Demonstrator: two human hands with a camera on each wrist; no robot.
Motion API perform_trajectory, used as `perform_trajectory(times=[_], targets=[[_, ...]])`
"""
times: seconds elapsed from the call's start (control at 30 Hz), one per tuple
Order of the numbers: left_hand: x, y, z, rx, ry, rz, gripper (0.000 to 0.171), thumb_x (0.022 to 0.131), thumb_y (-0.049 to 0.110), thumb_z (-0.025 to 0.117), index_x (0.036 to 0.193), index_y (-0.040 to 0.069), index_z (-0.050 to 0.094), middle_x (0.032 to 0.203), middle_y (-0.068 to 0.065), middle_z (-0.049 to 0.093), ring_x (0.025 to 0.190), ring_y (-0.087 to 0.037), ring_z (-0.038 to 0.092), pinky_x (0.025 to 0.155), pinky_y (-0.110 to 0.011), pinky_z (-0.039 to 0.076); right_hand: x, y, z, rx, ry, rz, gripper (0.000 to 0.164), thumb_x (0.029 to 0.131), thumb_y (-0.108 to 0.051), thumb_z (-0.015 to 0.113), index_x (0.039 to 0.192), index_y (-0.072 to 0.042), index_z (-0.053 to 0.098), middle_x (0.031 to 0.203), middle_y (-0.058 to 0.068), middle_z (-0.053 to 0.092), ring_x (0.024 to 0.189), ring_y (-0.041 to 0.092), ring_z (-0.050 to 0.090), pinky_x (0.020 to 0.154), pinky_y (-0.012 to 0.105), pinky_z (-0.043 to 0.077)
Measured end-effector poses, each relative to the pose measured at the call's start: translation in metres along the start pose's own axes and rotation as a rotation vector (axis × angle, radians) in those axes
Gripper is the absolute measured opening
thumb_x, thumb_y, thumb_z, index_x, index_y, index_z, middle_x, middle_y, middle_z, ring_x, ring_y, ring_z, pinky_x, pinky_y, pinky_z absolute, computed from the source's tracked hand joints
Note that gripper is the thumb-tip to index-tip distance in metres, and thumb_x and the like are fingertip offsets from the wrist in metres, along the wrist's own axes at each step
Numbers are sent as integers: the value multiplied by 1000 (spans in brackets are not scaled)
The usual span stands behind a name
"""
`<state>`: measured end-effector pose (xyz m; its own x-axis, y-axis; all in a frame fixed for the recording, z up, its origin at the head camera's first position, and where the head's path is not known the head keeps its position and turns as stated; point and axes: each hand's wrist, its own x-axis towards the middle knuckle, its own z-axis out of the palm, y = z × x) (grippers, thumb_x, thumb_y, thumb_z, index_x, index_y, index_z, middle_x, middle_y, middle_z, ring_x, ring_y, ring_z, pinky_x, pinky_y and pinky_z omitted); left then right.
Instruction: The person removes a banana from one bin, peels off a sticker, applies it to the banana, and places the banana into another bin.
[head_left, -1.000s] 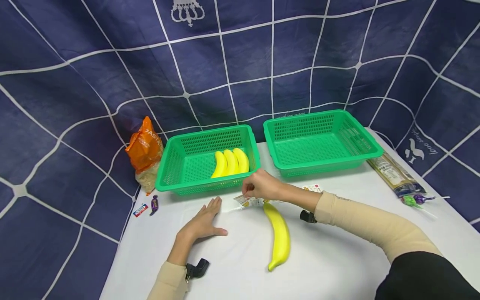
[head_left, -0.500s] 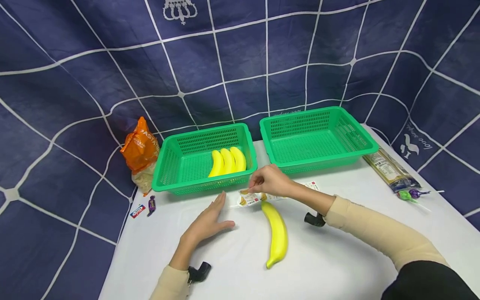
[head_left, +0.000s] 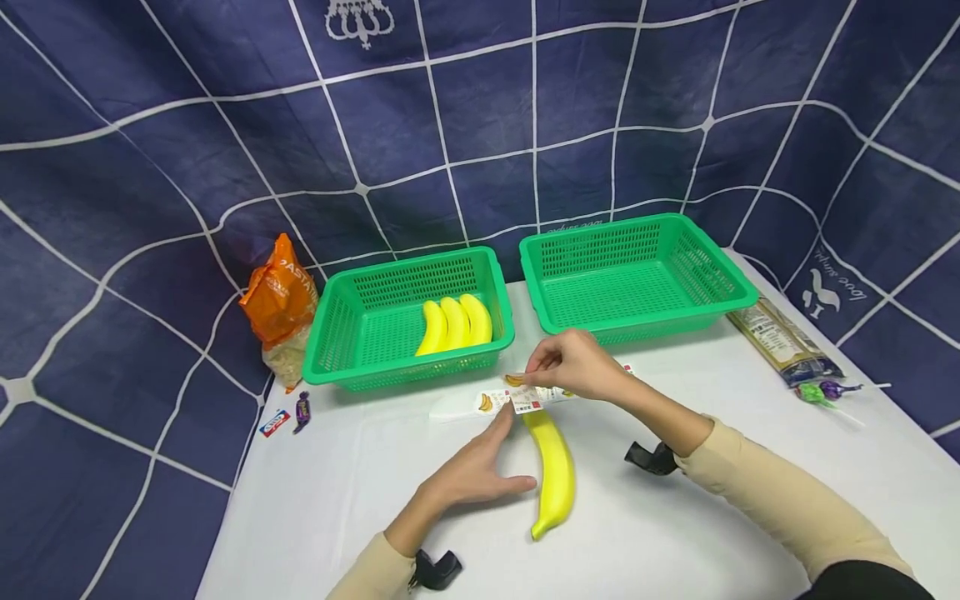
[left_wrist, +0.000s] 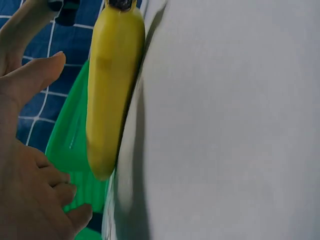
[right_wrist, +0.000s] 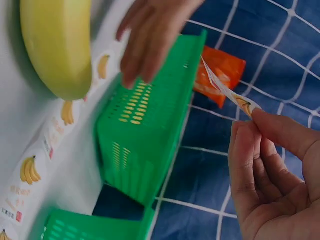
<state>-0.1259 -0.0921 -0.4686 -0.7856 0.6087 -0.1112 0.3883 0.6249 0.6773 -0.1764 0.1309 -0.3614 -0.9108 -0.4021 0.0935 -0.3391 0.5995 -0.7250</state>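
Observation:
My right hand [head_left: 577,367] pinches a small white sticker [right_wrist: 243,105] with a banana picture between thumb and forefinger, raised above the table. Beneath it a strip of banana stickers [head_left: 487,402] lies along the front of the left basket. A whole yellow banana [head_left: 555,479] rests lengthwise on the white table, its upper end at the strip. My left hand [head_left: 480,467] is spread just left of the banana, thumb pointing towards it and fingertips at the strip. In the left wrist view the banana [left_wrist: 112,90] stands apart from the left hand [left_wrist: 35,200].
A green basket [head_left: 405,373] behind the hands holds three bananas [head_left: 455,325]; another green basket [head_left: 645,325] stands to its right. An orange pasta bag [head_left: 281,292] and small wrapped sweets [head_left: 302,412] are at left. At right lie a long packet [head_left: 783,342] and lollipops [head_left: 817,390].
My right hand has lifted a sticker off the strip and moved right with it. My left hand has slid right, from the strip's left end to beside the banana.

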Motion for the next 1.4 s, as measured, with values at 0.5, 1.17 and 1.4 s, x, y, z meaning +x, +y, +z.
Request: perform_trajectory(times=[0.5,1.17,1.4], targets=[[11,3,19,147,-34,47,112,81,66,62,157,7,4,165,-7,-3,153,-20,1,124,-42,16,-21,7,-13,52,-3,94,10,80,-22,79,81,-14,75,69,-3,70,64,17,66,55,26,50],[13,2,19,110,-53,25,112,80,68,62,157,9,8,166,-5,-2,153,-20,5,123,-43,20,-40,51,18,460,-128,267,22,82,-16,76,88,4,71,74,7,73,67,20,69,69,36,61],[13,3,19,80,-55,12,112,78,65,66,157,8,10,166,-4,-1,153,-19,5,123,-42,19,-41,68,34,533,-138,316,22,82,-14,75,90,6,71,75,6,74,65,14,69,67,32,61]])
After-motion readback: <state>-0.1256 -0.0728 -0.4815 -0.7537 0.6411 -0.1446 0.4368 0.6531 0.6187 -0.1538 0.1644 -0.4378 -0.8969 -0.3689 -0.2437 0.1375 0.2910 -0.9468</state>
